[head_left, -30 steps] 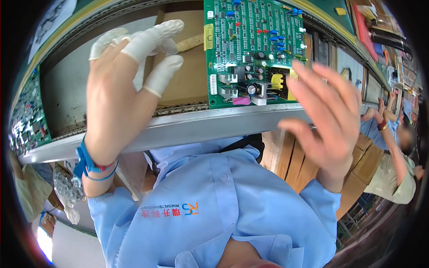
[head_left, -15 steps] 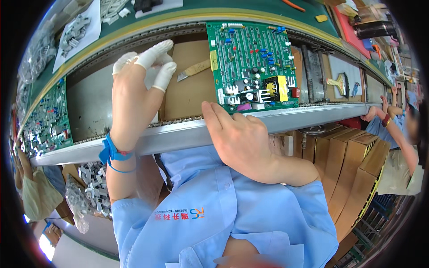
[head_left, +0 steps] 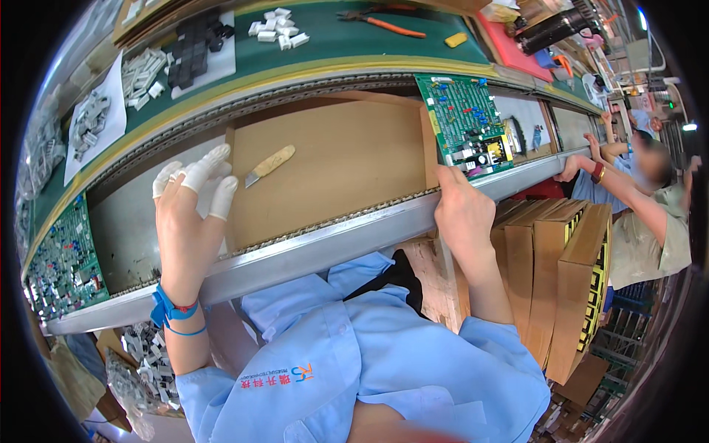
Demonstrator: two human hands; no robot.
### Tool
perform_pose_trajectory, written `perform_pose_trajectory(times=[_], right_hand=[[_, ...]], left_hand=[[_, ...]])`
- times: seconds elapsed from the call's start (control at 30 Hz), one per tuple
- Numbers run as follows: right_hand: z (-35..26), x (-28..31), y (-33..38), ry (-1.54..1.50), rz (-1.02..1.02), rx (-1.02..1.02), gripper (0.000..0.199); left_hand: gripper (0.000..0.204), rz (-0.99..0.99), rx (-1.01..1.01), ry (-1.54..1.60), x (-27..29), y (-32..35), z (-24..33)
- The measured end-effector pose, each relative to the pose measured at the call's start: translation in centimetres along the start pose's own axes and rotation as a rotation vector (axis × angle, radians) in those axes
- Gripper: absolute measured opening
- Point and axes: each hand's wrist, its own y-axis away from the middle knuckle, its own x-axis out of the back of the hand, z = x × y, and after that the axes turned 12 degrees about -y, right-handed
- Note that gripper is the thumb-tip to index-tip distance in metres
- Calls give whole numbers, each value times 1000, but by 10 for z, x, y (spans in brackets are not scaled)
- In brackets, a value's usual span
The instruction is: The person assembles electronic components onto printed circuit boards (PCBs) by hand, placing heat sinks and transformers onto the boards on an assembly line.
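The green circuit board (head_left: pixel 461 122) lies across the conveyor, right of centre in my view, its near edge at the smooth grey metal rail (head_left: pixel 332 241); it is a thin, flat rectangle crowded with small standing parts, among them rounded blue ones, pale connectors and, toward the near right corner, a blocky yellow component (head_left: pixel 495 153). I have the right hand (head_left: pixel 465 214) at the board's near left corner, fingers bent and fingertips at its edge; from here I cannot tell whether that grip pinches the board or only presses on it. My left hand (head_left: pixel 188 229) hangs over the left part of the conveyor, its grip loosely spread and curved, holding nothing; wrinkled white covers (head_left: pixel 221 198) sheathe the fingertips, and a blue band (head_left: pixel 171 310) circles the wrist. Between the hands I see a broad piece of matt brown cardboard (head_left: pixel 347 155), and on it a scraper (head_left: pixel 272 164) with a flat metal blade and a wrapped tan handle. Beyond the conveyor, the green tabletop (head_left: pixel 332 50) carries angular white pieces (head_left: pixel 279 29) and orange-handled pliers (head_left: pixel 395 28)
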Motion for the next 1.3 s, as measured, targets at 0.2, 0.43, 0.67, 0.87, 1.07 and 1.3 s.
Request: perform_pose_trajectory(times=[0.2,0.43,0.67,0.87,1.07,1.3], right_hand=[[47,-3,-19,16,62,-223,25],[99,3,-21,-27,-141,-449,34],[76,3,-71,-160,-39,-312,29],[-31,1,-140,-312,43,185,25],[-114,5,-169,-392,55,447,23],[-171,1,-204,-408,117,688,17]], left_hand=[[33,18,51,-51,6,8,-11],[30,104,143,-148,45,66,-52],[23,569,511,-548,125,142,-160],[38,236,768,-696,162,157,-258],[51,-14,783,-770,149,135,-290],[51,-37,745,-723,147,139,-280]])
